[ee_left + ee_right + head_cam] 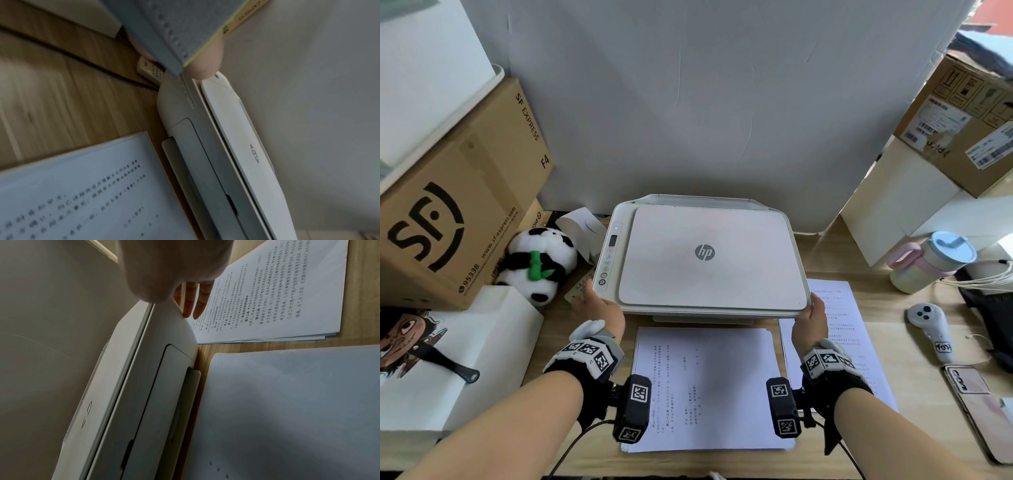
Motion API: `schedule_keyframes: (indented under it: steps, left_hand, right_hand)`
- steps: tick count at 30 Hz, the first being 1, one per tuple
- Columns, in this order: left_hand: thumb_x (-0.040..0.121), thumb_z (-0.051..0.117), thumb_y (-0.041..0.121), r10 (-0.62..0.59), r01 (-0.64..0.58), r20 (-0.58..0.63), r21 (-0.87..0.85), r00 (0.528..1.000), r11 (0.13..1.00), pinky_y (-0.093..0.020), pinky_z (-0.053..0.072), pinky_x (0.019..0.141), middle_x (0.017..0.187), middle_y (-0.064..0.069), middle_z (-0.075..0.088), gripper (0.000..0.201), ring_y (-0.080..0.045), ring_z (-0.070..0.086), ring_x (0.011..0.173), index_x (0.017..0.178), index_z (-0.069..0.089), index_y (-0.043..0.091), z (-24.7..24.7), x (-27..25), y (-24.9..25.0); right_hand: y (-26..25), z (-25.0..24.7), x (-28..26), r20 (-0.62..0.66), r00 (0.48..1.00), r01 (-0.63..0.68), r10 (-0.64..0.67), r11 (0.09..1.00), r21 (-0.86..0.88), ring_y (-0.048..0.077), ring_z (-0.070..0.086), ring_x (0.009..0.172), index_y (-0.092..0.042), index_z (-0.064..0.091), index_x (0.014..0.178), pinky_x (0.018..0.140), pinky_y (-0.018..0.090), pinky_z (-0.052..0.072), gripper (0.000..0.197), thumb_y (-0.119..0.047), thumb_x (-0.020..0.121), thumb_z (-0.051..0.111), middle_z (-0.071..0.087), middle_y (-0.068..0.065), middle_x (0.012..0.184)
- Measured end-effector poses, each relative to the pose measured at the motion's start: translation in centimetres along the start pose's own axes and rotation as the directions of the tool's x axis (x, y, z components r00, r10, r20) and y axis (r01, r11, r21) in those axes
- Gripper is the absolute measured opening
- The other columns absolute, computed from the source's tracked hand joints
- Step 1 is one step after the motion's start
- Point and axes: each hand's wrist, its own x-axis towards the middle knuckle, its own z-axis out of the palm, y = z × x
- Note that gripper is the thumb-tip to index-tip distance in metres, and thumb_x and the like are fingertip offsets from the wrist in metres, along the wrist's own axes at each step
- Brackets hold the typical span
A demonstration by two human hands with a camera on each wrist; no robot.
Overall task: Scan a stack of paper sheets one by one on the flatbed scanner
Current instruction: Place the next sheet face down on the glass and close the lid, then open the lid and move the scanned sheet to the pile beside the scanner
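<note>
Head: scanner (705, 253) on desk (893, 325), lid down. Left hand (599, 306) and right hand (812, 320) hold its front corners. Stack (705, 387) just before it; second pile (839, 342) to the right.
Left wrist: thumb (202, 65) on lid edge; other fingers hidden.
Right wrist: fingers (195, 300) straight, narrow, against scanner side.

My arms are bare to the wrist, no sleeves. Each wrist wears a black fingerless strap-glove, leaving my left hand (599, 310) and right hand (810, 322) uncovered past the knuckles. On top of each wrist sits a grey-and-white block faced with black-and-white square fiducial tags, with a rounded white knob at its front. On the inner side of each wrist I see a black camera pod (631, 407) bearing two more tags. Thin black cables trail back from both pods toward me.
</note>
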Motion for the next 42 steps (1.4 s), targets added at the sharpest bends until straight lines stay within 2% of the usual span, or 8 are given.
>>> schedule_keyframes:
  steps: [8,19,22,24,28,32,36,42]
  left_hand:
    - [0.083,0.047,0.008,0.207,-0.219,0.094,0.147,0.974,0.965,-0.044,0.041,0.098,0.126,-0.011,0.054,0.042,-0.034,0.049,0.115,0.123,0.051,0.019,-1.7,1.8,2.4]
    - [0.09,0.044,0.016,0.092,-0.186,0.344,0.25,0.934,0.95,-0.031,0.041,0.084,0.12,-0.015,0.054,0.034,-0.034,0.055,0.103,0.124,0.045,0.012,-1.2,2.0,5.2]
    - [0.088,0.047,0.011,0.061,-0.093,0.319,0.086,0.946,0.992,-0.029,0.034,0.066,0.08,-0.011,0.05,0.002,-0.027,0.046,0.069,0.086,0.047,0.01,-1.0,2.9,5.4]
    - [0.086,0.049,0.012,0.044,-0.03,0.355,-0.044,0.934,0.999,-0.027,0.026,0.061,0.062,-0.007,0.036,0.026,-0.021,0.033,0.055,0.064,0.034,0.012,-1.2,4.2,5.6]
    - [0.086,0.049,0.025,0.077,0.062,0.394,-0.33,0.916,0.942,-0.029,0.032,0.062,0.072,-0.012,0.047,0.022,-0.023,0.043,0.067,0.075,0.05,0.006,-2.9,5.4,7.2]
    - [0.088,0.048,0.021,0.05,0.178,0.345,-0.596,0.937,0.783,-0.015,0.033,0.04,0.063,-0.002,0.052,0.022,-0.016,0.044,0.049,0.067,0.053,0.016,-3.6,7.0,11.1]
    - [0.091,0.042,0.017,0.069,0.185,0.281,-0.778,0.957,0.6,-0.009,0.024,0.03,0.033,0.007,0.052,0.03,-0.005,0.041,0.025,0.066,0.057,0.014,-4.2,8.7,15.5]
    - [0.092,0.039,0.012,0.233,-0.005,0.206,-0.739,0.95,0.674,-0.014,0.028,0.037,0.065,0.005,0.056,0.026,-0.006,0.05,0.049,0.071,0.05,0.023,-3.9,10.4,22.0]
  right_hand:
    - [0.3,0.2,0.2,0.001,1.0,-0.03,0.03,1.0,-0.008,0.036,0.051,0.115,-0.009,0.045,0.134,0.094,0.04,0.039,0.037,-0.019,0.102,0.028,0.055,0.017,0.127]
    - [-0.4,-0.5,-0.2,0.018,0.998,-0.056,0.057,0.997,-0.06,0.036,0.051,0.114,-0.007,0.047,0.131,0.092,0.036,0.038,0.036,-0.016,0.101,0.029,0.056,0.017,0.126]
    - [-0.3,-0.9,-0.2,0.017,0.997,-0.069,0.071,0.994,-0.088,0.035,0.053,0.108,-0.005,0.051,0.124,0.088,0.035,0.038,0.034,-0.015,0.101,0.029,0.058,0.017,0.121]
    - [-0.4,-1.1,-0.1,0.014,0.997,-0.077,0.078,0.993,-0.087,0.035,0.053,0.107,-0.005,0.053,0.122,0.087,0.034,0.039,0.032,-0.015,0.099,0.032,0.059,0.016,0.119]
    - [-1.4,-1.7,0.8,-0.014,0.998,-0.057,0.057,0.998,-0.034,0.032,0.052,0.112,-0.007,0.055,0.121,0.086,0.03,0.035,0.031,-0.012,0.097,0.037,0.059,0.014,0.122]
    - [-3.2,-2.0,2.3,-0.053,0.999,-0.004,0.002,1.0,-0.029,0.029,0.055,0.107,-0.009,0.06,0.113,0.085,0.03,0.037,0.028,-0.008,0.094,0.039,0.064,0.01,0.114]
    - [-5.2,-1.2,3.4,-0.02,0.999,0.038,-0.039,0.998,-0.04,0.026,0.062,0.091,-0.015,0.063,0.101,0.061,0.025,0.037,0.027,-0.007,0.09,0.039,0.068,0.001,0.086]
    - [-7.3,1.4,4.5,0.235,0.971,0.103,-0.045,0.965,-0.242,0.02,0.055,0.08,-0.014,0.061,0.115,0.069,0.026,0.039,0.026,-0.019,0.093,0.05,0.064,-0.001,0.087]
